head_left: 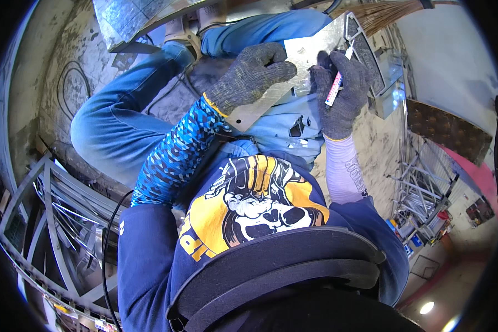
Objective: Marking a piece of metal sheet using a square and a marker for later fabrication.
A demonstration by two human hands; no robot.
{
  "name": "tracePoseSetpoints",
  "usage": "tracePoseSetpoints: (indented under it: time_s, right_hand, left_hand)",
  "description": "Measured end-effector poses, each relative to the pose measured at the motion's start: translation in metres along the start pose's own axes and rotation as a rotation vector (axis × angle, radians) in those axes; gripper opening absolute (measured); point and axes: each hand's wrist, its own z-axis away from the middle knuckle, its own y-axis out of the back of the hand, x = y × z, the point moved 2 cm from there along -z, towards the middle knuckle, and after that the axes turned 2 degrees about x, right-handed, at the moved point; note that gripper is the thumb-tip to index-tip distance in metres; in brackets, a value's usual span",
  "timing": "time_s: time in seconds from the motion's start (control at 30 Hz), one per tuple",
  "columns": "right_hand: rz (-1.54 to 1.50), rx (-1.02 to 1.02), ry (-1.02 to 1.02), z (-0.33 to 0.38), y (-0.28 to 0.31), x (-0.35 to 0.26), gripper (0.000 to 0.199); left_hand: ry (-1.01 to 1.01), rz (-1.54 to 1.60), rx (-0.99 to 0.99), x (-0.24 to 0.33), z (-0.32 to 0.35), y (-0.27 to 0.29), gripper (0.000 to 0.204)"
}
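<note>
My left hand [252, 79], in a dark grey knit glove, is closed on the edge of a flat silver metal plate [305, 52]. The plate lies over my lap at a slant, and a small round hole shows near its lower end. In my right hand [346, 91], gloved the same way, is a slim white marker pen [333, 91] with red print. Its narrow end points up toward a metal bracket [377, 61] at the plate's right side. Whether the pen touches metal I cannot tell.
A metal-topped table [133, 22] stands at the far left, and broom bristles [379, 12] lie at the top right. Steel bars fill a rack [52, 221] on the left. A black cable [106, 260] runs beside my left arm. On the right are a brown panel [448, 126] and cluttered shelving [420, 221].
</note>
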Motion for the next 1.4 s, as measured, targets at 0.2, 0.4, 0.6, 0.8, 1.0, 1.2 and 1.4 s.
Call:
tracePoseSetpoints:
  time_s: [0.2,0.4,0.6,0.8,1.0,1.2,1.4]
  right_hand:
    - [0.028,0.010,-0.047,-0.007,0.001,0.002,0.041]
    - [-0.043,-0.021,-0.065,-0.010,0.004,0.003,0.041]
    - [-0.048,0.007,-0.063,-0.008,0.002,0.003,0.041]
    - [-0.064,0.014,-0.077,-0.007,0.001,0.004,0.040]
    - [-0.023,0.032,-0.070,-0.002,-0.003,0.008,0.040]
    - [-0.048,-0.006,-0.069,0.000,-0.005,0.012,0.040]
    - [-0.070,0.008,-0.101,0.002,-0.007,0.014,0.041]
  left_hand:
    - [0.002,-0.162,-0.044,0.008,-0.010,-0.001,0.030]
    - [-0.040,-0.142,-0.041,0.008,-0.011,-0.004,0.031]
    - [-0.061,-0.180,0.000,0.006,-0.010,-0.006,0.032]
    - [-0.109,-0.202,0.042,0.006,-0.014,-0.005,0.030]
    - [-0.089,-0.160,0.037,0.000,-0.010,-0.005,0.027]
    - [-0.051,-0.071,-0.015,-0.001,-0.004,-0.002,0.027]
    - [-0.012,-0.133,-0.067,-0.003,-0.007,0.001,0.021]
